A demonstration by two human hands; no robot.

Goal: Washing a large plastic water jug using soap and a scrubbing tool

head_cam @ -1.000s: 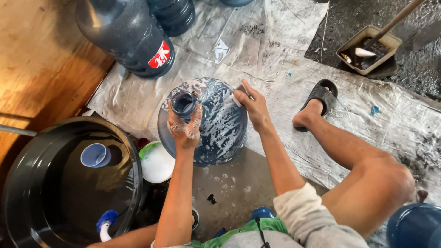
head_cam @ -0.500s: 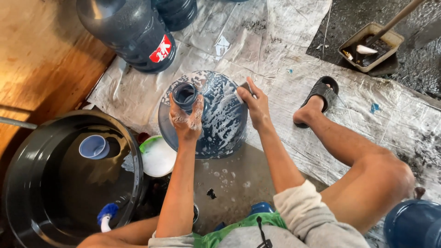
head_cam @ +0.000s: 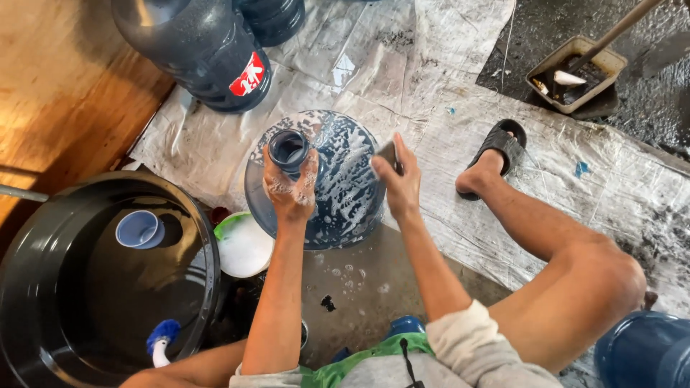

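A large clear-blue water jug [head_cam: 341,194] stands upright on the plastic sheet, streaked with soap foam. My left hand [head_cam: 291,192], foamy, is wrapped around the jug's neck just below its open mouth [head_cam: 289,149]. My right hand [head_cam: 400,185] presses a small dark scrub pad [head_cam: 388,153] against the jug's upper right shoulder. My right leg stretches out to the right, its foot in a black sandal [head_cam: 499,151].
A big black tub [head_cam: 39,248] at lower left holds a pale blue cup [head_cam: 139,230] and a blue-headed brush [head_cam: 162,336]. A green bowl of suds [head_cam: 244,248] sits beside the jug. Two dark jugs [head_cam: 201,50] stand behind; a tray [head_cam: 575,72] lies upper right, another blue jug [head_cam: 647,352] lower right.
My right hand has slid a little down the jug's right side with the pad. My left hand stays on the neck. The view has shifted slightly.
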